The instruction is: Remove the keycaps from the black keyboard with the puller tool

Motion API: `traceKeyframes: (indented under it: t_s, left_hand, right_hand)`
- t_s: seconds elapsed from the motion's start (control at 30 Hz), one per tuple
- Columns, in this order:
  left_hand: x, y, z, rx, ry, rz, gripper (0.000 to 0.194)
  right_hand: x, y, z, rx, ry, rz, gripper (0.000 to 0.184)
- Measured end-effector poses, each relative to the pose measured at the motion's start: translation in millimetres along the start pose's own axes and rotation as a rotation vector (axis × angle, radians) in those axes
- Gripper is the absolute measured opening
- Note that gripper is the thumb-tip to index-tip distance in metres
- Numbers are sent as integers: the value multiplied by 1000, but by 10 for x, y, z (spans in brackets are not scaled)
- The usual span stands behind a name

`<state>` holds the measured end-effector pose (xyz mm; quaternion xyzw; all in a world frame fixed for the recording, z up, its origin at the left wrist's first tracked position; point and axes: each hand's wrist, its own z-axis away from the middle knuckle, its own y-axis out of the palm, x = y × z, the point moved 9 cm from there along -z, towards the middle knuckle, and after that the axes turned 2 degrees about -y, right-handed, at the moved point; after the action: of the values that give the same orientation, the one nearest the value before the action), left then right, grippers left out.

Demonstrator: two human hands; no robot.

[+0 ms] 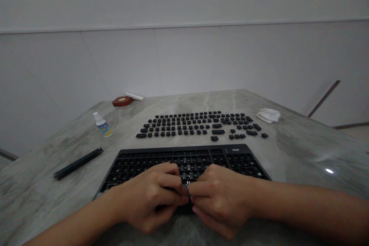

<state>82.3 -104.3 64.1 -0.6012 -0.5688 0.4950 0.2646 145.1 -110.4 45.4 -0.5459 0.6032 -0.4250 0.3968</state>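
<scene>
A black keyboard lies in front of me with its keycaps off, so bare key sockets show across it. My left hand and my right hand meet over its near edge, around the middle. Both are closed, thumbs and fingers pinched tip to tip. Whatever small thing sits between the fingertips is hidden. Beyond the keyboard, loose black keycaps are laid out in rows, roughly in keyboard order. The hands and forearms cover the keyboard's near part.
On the grey marbled table, a white spray bottle stands at the left. A long black strip lies nearer me. A white cloth rests at the right. Far back are a red-brown case and a white flat piece.
</scene>
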Motion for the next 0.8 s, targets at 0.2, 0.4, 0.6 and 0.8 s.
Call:
traceKeyframes:
  t_s: [0.2,0.4,0.6,0.8]
  left_hand:
    - [49,6,5,-9,-12,75,32]
    - [71,-20,-15,-31,-20,130,35]
    - [115,-17,-7,-45,-44,159,36]
    - [126,-17,-4,-42,-58,169,35]
  right_hand:
    - [-13,-19,-17,5,33,-11,19]
    - [-71,-32,-10,-27,59,-72,17]
    - [-185,-22,-4,-44,100,-176,15]
    - [-206,-18,-2,-51,94,-218,15]
